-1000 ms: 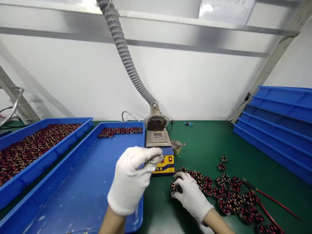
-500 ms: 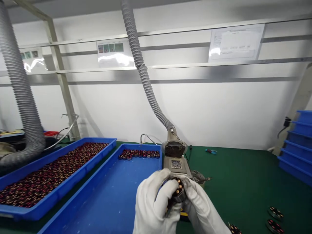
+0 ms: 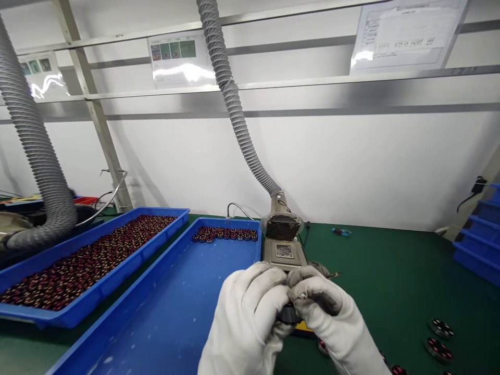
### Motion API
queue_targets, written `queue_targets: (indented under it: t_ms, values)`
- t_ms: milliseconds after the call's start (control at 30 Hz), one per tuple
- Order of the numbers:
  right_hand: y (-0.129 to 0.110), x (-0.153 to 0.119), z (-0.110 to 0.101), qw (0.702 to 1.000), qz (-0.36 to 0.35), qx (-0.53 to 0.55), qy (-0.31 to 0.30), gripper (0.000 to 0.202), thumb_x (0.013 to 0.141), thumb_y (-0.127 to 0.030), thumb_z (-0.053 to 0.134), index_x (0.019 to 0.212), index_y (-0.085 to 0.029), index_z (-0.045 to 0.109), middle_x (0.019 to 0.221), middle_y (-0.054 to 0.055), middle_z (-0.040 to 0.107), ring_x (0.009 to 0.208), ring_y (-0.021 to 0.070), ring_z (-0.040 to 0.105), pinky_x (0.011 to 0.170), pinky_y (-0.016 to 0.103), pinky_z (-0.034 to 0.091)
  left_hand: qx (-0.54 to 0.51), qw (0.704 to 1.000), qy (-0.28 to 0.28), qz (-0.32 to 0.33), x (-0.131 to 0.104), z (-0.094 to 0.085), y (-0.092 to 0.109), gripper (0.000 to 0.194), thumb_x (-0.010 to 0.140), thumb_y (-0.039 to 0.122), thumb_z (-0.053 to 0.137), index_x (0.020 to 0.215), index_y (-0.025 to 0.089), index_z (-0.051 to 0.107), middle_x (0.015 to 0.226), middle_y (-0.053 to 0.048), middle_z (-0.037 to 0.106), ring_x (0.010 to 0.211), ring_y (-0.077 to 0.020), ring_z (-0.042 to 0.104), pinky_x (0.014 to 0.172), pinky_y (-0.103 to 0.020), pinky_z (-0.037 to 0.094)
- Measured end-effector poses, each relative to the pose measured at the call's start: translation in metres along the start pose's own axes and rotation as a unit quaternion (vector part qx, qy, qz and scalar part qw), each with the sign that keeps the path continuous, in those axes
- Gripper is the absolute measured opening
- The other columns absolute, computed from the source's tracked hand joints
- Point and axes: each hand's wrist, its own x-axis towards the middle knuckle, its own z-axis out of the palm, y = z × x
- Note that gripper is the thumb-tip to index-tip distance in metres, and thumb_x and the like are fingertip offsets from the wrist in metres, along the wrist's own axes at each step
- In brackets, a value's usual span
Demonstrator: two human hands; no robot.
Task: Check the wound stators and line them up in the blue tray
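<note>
Both hands wear white gloves. My left hand [image 3: 250,312] is closed around a small, dark, round stator [image 3: 289,315], mostly hidden by the fingers. Against the stator's upper edge, my right hand [image 3: 322,302] is closed in a pinch; the exact spot between its fingertips is hidden. Just beyond the hands stands a small metal heating unit [image 3: 287,252] with a speckled square on top. A yellow-edged black object [image 3: 303,327] shows partly beneath the hands. More stators [image 3: 439,349] lie on the green table at the lower right.
A blue tray [image 3: 156,291] at the left of my hands has stators lined up at its far end. Farther left, another blue tray [image 3: 70,312] is full of them. A grey hose [image 3: 238,112] hangs over the unit. Pliers [image 3: 341,232] and stacked blue trays [image 3: 478,245] are at right.
My right hand has turned over, its fingers now curled into a pinch over the stator. The stator's copper-dotted face, visible before, is now covered. The view has tipped down slightly.
</note>
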Motion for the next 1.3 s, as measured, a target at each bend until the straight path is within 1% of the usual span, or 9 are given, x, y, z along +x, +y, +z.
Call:
queue_targets:
  t_ms: [167,233,333,433,533,700,900,1000,1300]
  values:
    - [-0.005,0.001,-0.008,0.957,0.104,0.233,0.141,0.016,0.064,-0.04,0.078,0.068,-0.026,0.07,0.075,-0.001,0.066,0.077,0.0151,0.062,0.076,0.025,0.051,0.005,1.0,-0.014,0.012,-0.001,-0.004,0.001,0.019,0.092,0.022,0.044,0.105,0.014,0.054,0.11,-0.009,0.065,0.113,-0.0219,0.051,0.089,-0.037,0.043]
    - [-0.01,0.001,-0.012,0.965,0.108,0.172,0.168,0.02,0.061,-0.042,0.079,0.07,-0.026,0.072,0.076,0.001,0.069,0.078,0.0172,0.063,0.077,0.027,0.052,0.005,1.0,-0.016,0.0,-0.002,-0.005,0.002,0.02,0.09,0.019,0.045,0.106,0.013,0.054,0.111,-0.01,0.064,0.114,-0.0227,0.05,0.09,-0.039,0.043]
    - [-0.011,0.0,-0.009,0.99,0.111,0.004,0.083,0.016,0.062,-0.034,0.08,0.07,-0.023,0.072,0.071,0.003,0.068,0.067,0.0173,0.062,0.062,0.026,0.052,0.011,1.0,-0.007,-0.001,0.0,-0.005,0.003,0.02,0.09,0.02,0.045,0.107,0.012,0.054,0.112,-0.011,0.064,0.115,-0.0228,0.049,0.091,-0.038,0.041]
    - [-0.004,-0.004,0.0,0.995,0.026,-0.073,0.066,0.005,0.068,-0.023,0.074,0.068,-0.025,0.07,0.071,0.001,0.065,0.066,0.0162,0.061,0.06,0.025,0.05,0.032,0.999,0.02,0.0,0.005,-0.005,0.005,0.017,0.09,0.019,0.044,0.1,0.012,0.056,0.104,-0.009,0.067,0.108,-0.0214,0.054,0.088,-0.036,0.041]
    - [-0.001,-0.011,0.007,0.972,-0.07,-0.174,0.145,0.014,0.071,-0.013,0.067,0.069,-0.027,0.066,0.073,0.0,0.063,0.068,0.0155,0.06,0.061,0.025,0.048,0.041,0.999,0.027,-0.013,0.009,-0.005,0.007,0.017,0.087,0.014,0.043,0.095,0.012,0.058,0.099,-0.007,0.069,0.101,-0.0211,0.057,0.086,-0.036,0.04]
    - [-0.012,-0.02,0.01,0.868,-0.113,-0.305,0.375,0.011,0.07,-0.017,0.07,0.074,-0.026,0.065,0.085,0.002,0.063,0.079,0.0194,0.059,0.074,0.031,0.045,0.025,0.999,0.022,-0.039,0.008,-0.005,0.008,0.017,0.08,0.007,0.049,0.093,0.011,0.059,0.1,-0.007,0.068,0.101,-0.021,0.055,0.089,-0.036,0.039]
    - [0.014,-0.003,0.023,0.972,0.137,0.073,0.177,0.042,0.055,-0.043,0.083,0.09,-0.026,0.066,0.086,0.004,0.071,0.078,0.0202,0.065,0.07,0.031,0.052,0.038,0.996,0.044,-0.063,0.002,-0.002,0.007,0.025,0.076,0.004,0.05,0.1,0.008,0.059,0.106,-0.012,0.065,0.108,-0.0255,0.051,0.091,-0.042,0.038]
    - [0.032,0.0,0.025,0.948,0.221,0.208,0.097,0.045,0.047,-0.04,0.087,0.084,-0.022,0.069,0.085,0.006,0.072,0.08,0.0235,0.066,0.072,0.034,0.054,0.003,0.996,0.048,-0.081,0.0,-0.001,0.007,0.026,0.078,0.007,0.05,0.103,0.009,0.057,0.109,-0.012,0.064,0.107,-0.0236,0.052,0.092,-0.04,0.039]
    - [0.015,-0.014,0.013,0.885,0.289,0.359,0.067,0.021,0.067,-0.03,0.078,0.086,-0.026,0.072,0.09,-0.001,0.073,0.078,0.0134,0.066,0.067,0.02,0.054,-0.216,0.968,0.019,-0.128,0.005,-0.009,-0.003,0.026,0.085,0.02,0.059,0.11,0.023,0.055,0.104,-0.002,0.066,0.097,-0.014,0.06,0.088,-0.025,0.046]
